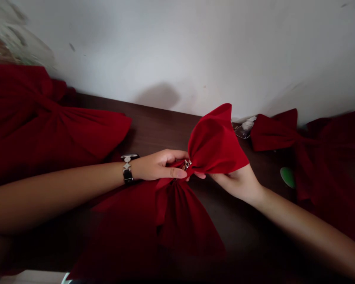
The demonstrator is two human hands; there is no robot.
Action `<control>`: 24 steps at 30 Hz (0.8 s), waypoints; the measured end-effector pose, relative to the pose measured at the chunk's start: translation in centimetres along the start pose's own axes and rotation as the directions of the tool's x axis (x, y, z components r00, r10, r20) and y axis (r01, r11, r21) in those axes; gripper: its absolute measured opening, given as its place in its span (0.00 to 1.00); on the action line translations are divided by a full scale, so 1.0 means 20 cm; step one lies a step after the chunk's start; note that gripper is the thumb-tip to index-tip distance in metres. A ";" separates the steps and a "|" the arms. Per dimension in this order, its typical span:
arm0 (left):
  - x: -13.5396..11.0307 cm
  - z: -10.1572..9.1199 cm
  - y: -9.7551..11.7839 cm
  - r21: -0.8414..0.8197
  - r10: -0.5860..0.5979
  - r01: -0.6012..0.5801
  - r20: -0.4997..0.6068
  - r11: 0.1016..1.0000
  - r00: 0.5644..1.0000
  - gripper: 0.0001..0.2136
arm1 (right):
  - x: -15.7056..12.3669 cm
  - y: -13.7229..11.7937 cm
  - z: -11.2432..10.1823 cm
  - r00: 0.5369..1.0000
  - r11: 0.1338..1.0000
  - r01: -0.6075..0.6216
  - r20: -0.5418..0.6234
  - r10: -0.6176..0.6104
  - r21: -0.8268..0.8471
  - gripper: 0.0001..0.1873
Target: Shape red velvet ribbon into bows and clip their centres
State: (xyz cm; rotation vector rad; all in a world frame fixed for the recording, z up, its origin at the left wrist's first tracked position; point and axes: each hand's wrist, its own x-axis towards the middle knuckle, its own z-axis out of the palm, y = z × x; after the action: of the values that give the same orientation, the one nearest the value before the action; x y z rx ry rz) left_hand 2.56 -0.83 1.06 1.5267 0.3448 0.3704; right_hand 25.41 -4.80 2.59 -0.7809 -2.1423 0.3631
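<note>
Red cloth makes up the bow (217,144) that is held in the head view, above the middle of a dark brown table (162,124), with one wide loop raised against the pale wall (195,51). By its gathered centre, one metal clip (187,163) is seen. The cloth is pinched there by the left hand (159,165), thumb on top; its forearm is laid nearly level from the left edge, and one dark-banded watch (127,169) is worn. The loop is supported from behind by the right hand (239,183), whose forearm is slanted up from the lower right; its fingers are mostly hidden, so their grip cannot be told. Further red bows are heaped at left (56,118) and right (275,132), too overlapped to be counted. One green disc (288,177) is seen near the right-hand heap.
</note>
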 end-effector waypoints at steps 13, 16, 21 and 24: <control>0.00 0.00 -0.01 -0.057 0.014 -0.014 -0.002 0.998 1.000 0.19 | 0.01 0.00 -0.01 0.999 0.999 -0.011 0.045 0.009 0.037 0.05; 0.01 0.00 -0.03 -0.080 0.018 -0.019 -0.006 0.997 1.000 0.19 | 0.02 0.01 -0.01 0.999 0.999 0.006 0.044 -0.008 0.045 0.05; 0.01 0.00 -0.02 -0.036 0.027 -0.028 -0.015 0.999 1.000 0.19 | 0.00 0.02 0.01 0.999 1.000 -0.030 0.031 0.030 0.003 0.05; 0.01 0.01 -0.02 -0.025 0.034 -0.034 -0.027 0.999 0.999 0.18 | -0.01 0.02 0.03 0.997 0.997 -0.073 0.041 0.071 0.034 0.05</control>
State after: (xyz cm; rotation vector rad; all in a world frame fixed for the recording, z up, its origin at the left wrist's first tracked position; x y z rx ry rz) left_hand 2.84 -0.84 0.65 1.5049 0.3338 0.4208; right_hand 25.24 -4.62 1.87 -0.8383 -2.1429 0.4572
